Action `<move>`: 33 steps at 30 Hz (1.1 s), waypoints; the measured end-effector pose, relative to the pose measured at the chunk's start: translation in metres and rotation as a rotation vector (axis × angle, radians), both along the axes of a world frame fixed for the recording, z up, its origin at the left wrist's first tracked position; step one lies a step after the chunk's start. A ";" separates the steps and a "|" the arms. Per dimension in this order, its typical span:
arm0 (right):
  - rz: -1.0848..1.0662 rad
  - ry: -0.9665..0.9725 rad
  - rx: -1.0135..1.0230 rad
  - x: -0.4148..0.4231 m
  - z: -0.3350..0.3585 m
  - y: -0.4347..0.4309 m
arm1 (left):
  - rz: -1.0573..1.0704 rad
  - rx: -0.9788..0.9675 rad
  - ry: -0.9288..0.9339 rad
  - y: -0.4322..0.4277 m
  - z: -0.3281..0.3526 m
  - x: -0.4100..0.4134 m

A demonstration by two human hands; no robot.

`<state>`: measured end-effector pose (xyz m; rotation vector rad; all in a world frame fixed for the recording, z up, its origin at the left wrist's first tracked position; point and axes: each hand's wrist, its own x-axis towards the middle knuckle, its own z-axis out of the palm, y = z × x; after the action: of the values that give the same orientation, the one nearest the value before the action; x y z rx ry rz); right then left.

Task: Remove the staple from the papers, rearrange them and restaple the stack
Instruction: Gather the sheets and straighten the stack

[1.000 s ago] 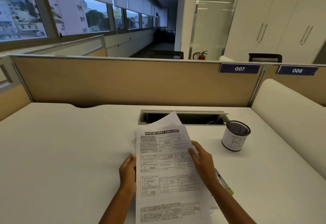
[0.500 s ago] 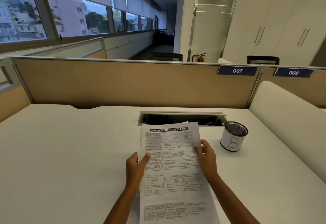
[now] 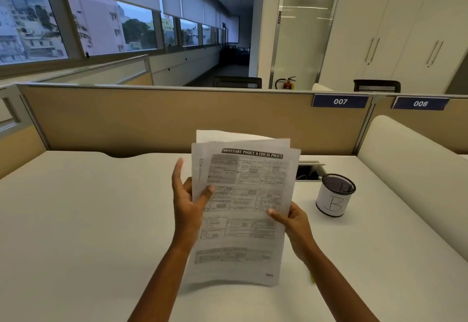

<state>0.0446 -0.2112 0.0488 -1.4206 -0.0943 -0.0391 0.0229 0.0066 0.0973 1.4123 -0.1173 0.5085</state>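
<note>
Printed papers (image 3: 243, 210) held upright above the desk, sheets fanned unevenly at top, apparently unstapled.

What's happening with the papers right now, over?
Left hand and right hand both pinching papers. Sheets lifted off desk, fanned at top. Nothing in the way.

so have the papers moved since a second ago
Yes. The papers are lifted off the desk; their top edge now overlaps the partition.
</note>
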 end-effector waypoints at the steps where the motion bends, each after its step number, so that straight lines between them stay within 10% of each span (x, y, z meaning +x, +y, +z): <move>1: -0.058 -0.050 0.002 0.000 0.005 0.002 | 0.000 -0.022 -0.003 0.001 0.003 0.001; 11: -0.018 -0.082 -0.163 -0.017 0.007 0.008 | -0.328 0.080 0.192 0.009 -0.013 0.002; 24: -0.123 -0.138 -0.195 -0.024 0.013 0.013 | -0.057 0.048 0.175 -0.005 -0.017 -0.001; 33: -0.056 -0.060 -0.608 -0.033 -0.033 -0.007 | -0.067 0.040 0.262 0.003 -0.034 -0.010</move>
<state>0.0115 -0.2182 0.0156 -2.0299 -0.1216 -0.1063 0.0126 0.0093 0.0633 1.4965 0.0361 0.2641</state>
